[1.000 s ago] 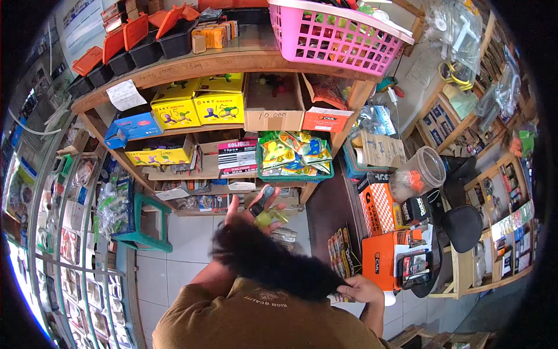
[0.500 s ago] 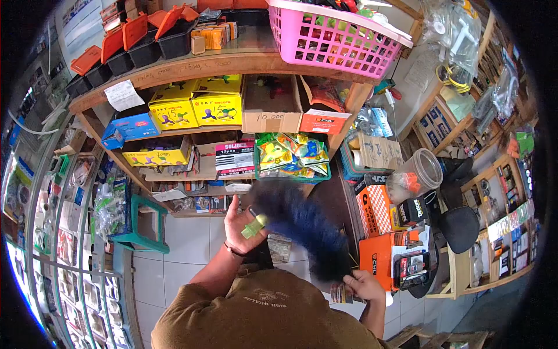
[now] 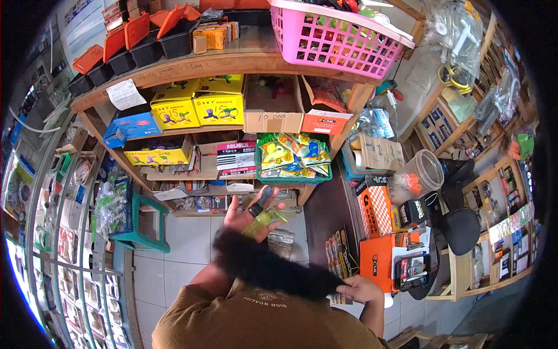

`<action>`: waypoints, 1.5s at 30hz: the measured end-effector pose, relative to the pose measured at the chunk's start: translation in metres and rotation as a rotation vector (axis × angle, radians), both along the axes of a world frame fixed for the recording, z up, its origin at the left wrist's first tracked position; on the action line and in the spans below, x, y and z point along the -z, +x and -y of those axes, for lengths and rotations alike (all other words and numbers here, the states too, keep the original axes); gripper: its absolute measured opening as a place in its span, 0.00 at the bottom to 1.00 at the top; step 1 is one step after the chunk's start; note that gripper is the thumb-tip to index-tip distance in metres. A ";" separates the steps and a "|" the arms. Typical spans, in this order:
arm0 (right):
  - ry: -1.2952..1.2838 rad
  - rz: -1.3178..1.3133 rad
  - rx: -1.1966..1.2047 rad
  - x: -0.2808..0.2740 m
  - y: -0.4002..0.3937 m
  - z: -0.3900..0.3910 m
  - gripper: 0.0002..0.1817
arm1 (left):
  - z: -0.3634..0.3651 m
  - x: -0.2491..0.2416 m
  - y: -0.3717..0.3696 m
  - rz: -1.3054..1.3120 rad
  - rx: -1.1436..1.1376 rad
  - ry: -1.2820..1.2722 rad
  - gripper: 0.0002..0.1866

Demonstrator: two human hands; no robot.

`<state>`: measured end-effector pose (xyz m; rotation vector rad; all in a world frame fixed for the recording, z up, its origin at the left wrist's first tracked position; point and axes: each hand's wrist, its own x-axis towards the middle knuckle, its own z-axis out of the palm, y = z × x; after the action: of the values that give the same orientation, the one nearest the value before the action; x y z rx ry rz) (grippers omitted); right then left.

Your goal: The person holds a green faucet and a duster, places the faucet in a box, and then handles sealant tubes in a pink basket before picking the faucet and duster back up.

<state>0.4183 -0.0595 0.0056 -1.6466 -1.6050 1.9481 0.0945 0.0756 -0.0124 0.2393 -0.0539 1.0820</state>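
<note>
My right hand (image 3: 363, 288) is closed around the end of a long black fluffy duster (image 3: 279, 270). The duster, blurred by motion, stretches left across my chest and covers my left wrist. Palm up, my left hand (image 3: 239, 216) holds a translucent yellow-green plastic tap (image 3: 268, 220) with a dark handle. Its fingers are partly curled around the tap. The duster's far end is just below the tap and overlaps the base of the left hand in this view.
Ahead stands a wooden shelf (image 3: 232, 65) with yellow boxes (image 3: 218, 109) and a green basket (image 3: 293, 177) of packets. A pink basket (image 3: 343, 43) is on top. At right are an orange box (image 3: 376, 262) and a clear jar (image 3: 427, 168); at left, a green stool (image 3: 148, 232).
The duster's far end has swept down and toward me, from above the left hand to below it. The tap in my left hand has turned and shows more of its dark handle.
</note>
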 end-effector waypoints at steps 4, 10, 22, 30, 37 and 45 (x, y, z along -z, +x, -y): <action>0.091 -0.014 0.366 -0.003 0.002 -0.003 0.18 | -0.001 0.009 -0.003 0.050 -0.031 -0.136 0.35; 0.192 0.079 0.054 -0.017 -0.010 -0.008 0.18 | 0.005 -0.014 -0.001 -0.101 -0.050 -0.057 0.35; 0.142 -0.001 0.357 -0.010 -0.007 -0.005 0.18 | -0.012 0.006 0.001 0.144 0.090 -0.032 0.39; 0.108 0.000 0.223 -0.001 0.001 -0.001 0.17 | -0.012 0.008 0.003 0.095 0.072 -0.097 0.39; 0.085 0.021 0.176 -0.010 -0.001 -0.005 0.17 | -0.008 -0.005 0.005 -0.079 0.010 0.046 0.40; 0.259 0.055 0.102 -0.005 -0.001 -0.001 0.18 | 0.002 -0.026 0.002 -0.195 -0.029 -0.017 0.42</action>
<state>0.4175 -0.0582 0.0104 -1.6538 -1.6743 1.5832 0.0962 0.0739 0.0131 0.3304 0.1334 1.0832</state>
